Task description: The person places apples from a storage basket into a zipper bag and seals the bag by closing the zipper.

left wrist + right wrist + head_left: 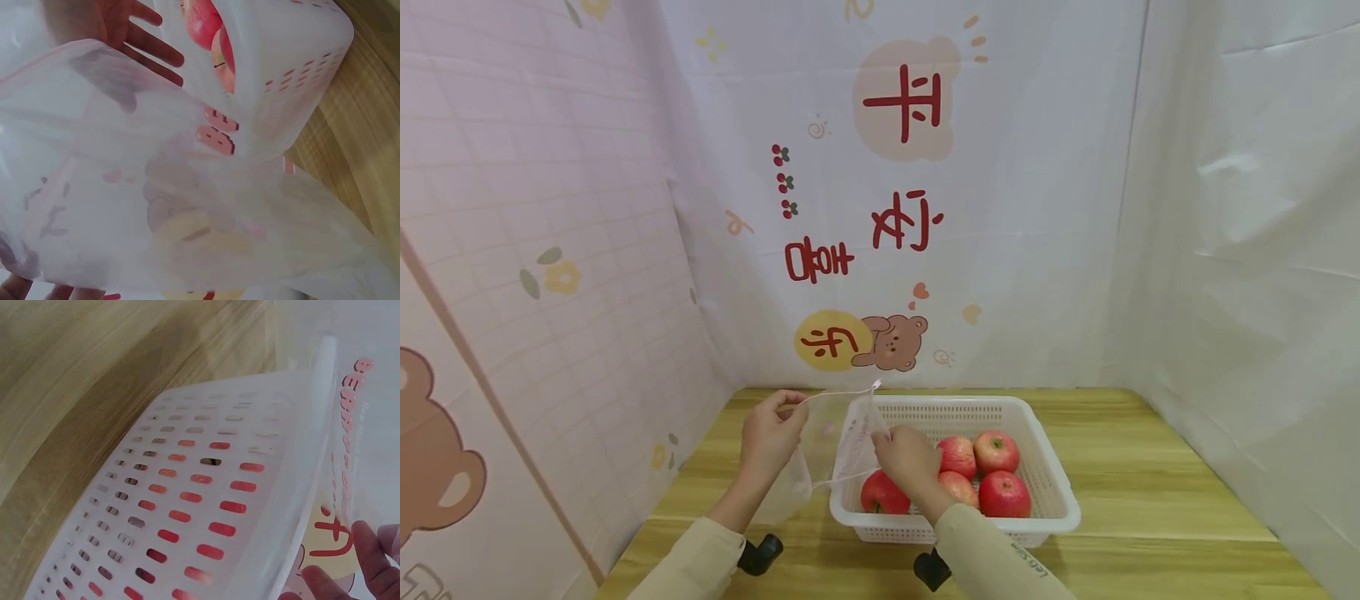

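A translucent zipper bag [838, 442] with pink lettering hangs open-mouthed between the two hands, a small slider at its upper corner. My left hand [770, 435] pinches the mouth's left edge. On the other side my right hand [908, 457] holds the right edge, its thumb showing through the film in the left wrist view and its other fingers [156, 47] spread outside. Below the right hand stands a white plastic basket [1054, 467] with several red apples [1004, 495] in it. The bag overlaps the basket's left side. One apple [883, 493] lies under the right wrist.
The basket stands on a wood-grain table [1150, 483]. A printed cloth [1022, 250] with red characters and a bear hangs behind it, with more cloth at both sides. Black wrist mounts [760, 555] show under both forearms.
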`<state>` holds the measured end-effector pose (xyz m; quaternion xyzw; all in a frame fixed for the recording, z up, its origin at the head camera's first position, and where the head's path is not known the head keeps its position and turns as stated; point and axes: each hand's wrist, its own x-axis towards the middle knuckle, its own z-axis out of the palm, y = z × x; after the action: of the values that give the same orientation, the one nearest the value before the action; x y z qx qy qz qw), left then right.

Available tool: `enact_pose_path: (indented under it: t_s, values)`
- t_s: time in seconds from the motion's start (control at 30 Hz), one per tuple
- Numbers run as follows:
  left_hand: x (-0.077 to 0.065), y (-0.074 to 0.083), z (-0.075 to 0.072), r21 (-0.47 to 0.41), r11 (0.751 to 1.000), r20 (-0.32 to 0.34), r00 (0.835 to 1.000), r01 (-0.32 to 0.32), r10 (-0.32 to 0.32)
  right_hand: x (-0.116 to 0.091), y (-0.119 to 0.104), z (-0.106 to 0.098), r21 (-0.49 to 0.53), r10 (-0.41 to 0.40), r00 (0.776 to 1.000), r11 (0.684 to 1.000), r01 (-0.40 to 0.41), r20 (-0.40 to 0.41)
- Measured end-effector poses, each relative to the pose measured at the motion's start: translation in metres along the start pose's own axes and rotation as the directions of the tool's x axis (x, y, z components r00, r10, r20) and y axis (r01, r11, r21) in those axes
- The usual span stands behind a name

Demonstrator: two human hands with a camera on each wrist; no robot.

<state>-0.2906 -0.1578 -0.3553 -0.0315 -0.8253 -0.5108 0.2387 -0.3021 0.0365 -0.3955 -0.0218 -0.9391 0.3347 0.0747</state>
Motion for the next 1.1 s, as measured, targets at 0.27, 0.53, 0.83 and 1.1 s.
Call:
enact_pose_path:
  t_s: [0.27, 0.53, 0.83, 1.1]
  values:
    - [-0.022, -0.003, -0.005, -0.027, 0.999, 0.092, 0.995, 0.028, -0.025, 0.002, 0.001, -0.001, -0.009, 0.006, 1.000, 1.000, -0.006, 0.016]
    - [-0.042, -0.017, 0.001, 0.002, 0.999, 0.092, 0.995, 0.039, -0.039, 0.004, 0.007, -0.001, 0.005, 0.012, 0.999, 1.000, -0.013, 0.042]
    - [-0.035, -0.023, 0.019, -0.020, 0.999, -0.051, 0.998, -0.032, 0.031, -0.010, 0.010, 0.001, 0.044, -0.068, 0.997, 0.997, 0.066, 0.033]
    - [-0.019, -0.023, 0.015, 0.033, 0.999, -0.153, 0.988, -0.021, 0.026, -0.022, 0.007, 0.001, 0.013, -0.107, 0.994, 0.994, 0.107, -0.003]
